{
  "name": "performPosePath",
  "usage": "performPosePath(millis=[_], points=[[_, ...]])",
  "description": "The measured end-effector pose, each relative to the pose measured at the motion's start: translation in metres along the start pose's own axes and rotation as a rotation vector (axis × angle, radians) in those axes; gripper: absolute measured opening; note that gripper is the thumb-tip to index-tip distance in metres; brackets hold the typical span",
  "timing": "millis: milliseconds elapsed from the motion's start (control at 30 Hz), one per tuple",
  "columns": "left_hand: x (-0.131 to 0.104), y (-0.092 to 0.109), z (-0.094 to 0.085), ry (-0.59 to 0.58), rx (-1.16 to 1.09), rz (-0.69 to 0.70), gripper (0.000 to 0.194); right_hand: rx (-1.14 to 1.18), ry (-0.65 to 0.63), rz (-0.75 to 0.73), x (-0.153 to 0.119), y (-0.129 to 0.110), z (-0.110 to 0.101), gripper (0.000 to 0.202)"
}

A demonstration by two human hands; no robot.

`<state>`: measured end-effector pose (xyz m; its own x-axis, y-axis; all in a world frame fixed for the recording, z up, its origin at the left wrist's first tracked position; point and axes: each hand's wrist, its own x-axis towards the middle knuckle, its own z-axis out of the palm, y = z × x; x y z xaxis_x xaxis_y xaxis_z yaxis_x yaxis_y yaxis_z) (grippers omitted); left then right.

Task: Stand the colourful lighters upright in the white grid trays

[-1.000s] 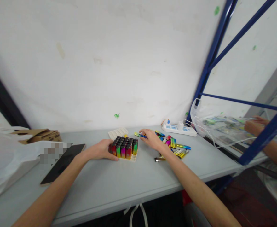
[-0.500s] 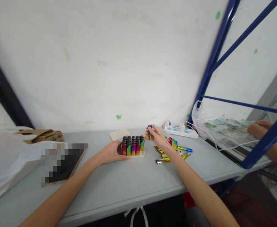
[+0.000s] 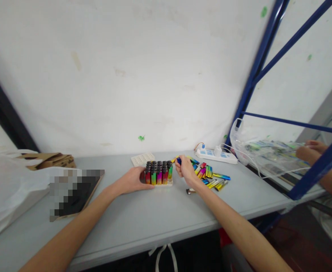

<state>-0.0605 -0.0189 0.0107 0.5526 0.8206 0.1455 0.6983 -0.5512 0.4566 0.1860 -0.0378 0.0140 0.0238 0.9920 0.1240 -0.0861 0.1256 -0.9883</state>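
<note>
Rows of upright lighters (image 3: 159, 177) with black tops and shiny multicoloured bodies stand in a white tray (image 3: 170, 183) in the middle of the table. My left hand (image 3: 134, 179) grips the left side of this group, its thumb along the front and its other fingers mostly hidden. To the right of the tray, my right hand (image 3: 185, 169) is closed around a lighter (image 3: 179, 161); only its dark blue end shows. Loose metallic lighters (image 3: 208, 172) lie scattered on the table beyond and beside my right hand.
Behind the group lies a second white tray (image 3: 143, 158). A power strip (image 3: 216, 155) with cords sits near the wall. At left are a dark flat device (image 3: 77, 196), a white plastic bag (image 3: 15, 192) and cardboard (image 3: 52, 160). Another person's hand (image 3: 310, 151) works beyond the blue frame (image 3: 247, 87).
My right hand has turned knuckles-up and lowered slightly, so the lighter in it is now mostly covered. My left hand stays on the lighter group.
</note>
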Motion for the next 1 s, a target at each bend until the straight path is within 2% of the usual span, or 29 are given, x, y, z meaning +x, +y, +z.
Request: performPosePath(millis=[167,267,400,533,600,767,1000], points=[[0.001,-0.002,0.001,0.000,0.020,0.003,0.060,0.024,-0.021,-0.011,0.003,0.003,-0.004,0.046],[0.001,-0.003,0.001,-0.002,0.033,0.001,0.060,0.054,-0.102,-0.046,0.005,0.002,-0.010,0.052],[0.002,-0.004,0.001,-0.008,0.022,0.014,0.061,-0.025,-0.201,-0.284,0.004,-0.003,-0.019,0.049],[0.002,-0.005,0.002,-0.015,0.008,0.022,0.061,-0.340,-0.188,-0.505,0.000,-0.008,-0.027,0.037],[0.002,-0.005,0.002,-0.012,0.007,0.024,0.060,-0.468,-0.189,-0.563,-0.001,-0.009,-0.030,0.033],[0.001,-0.005,0.002,-0.017,-0.022,0.019,0.059,-0.627,-0.306,-0.560,-0.004,-0.007,-0.034,0.028],[0.001,-0.005,0.002,-0.003,-0.052,0.039,0.062,-0.739,-0.378,-0.556,-0.005,-0.008,-0.038,0.023]])
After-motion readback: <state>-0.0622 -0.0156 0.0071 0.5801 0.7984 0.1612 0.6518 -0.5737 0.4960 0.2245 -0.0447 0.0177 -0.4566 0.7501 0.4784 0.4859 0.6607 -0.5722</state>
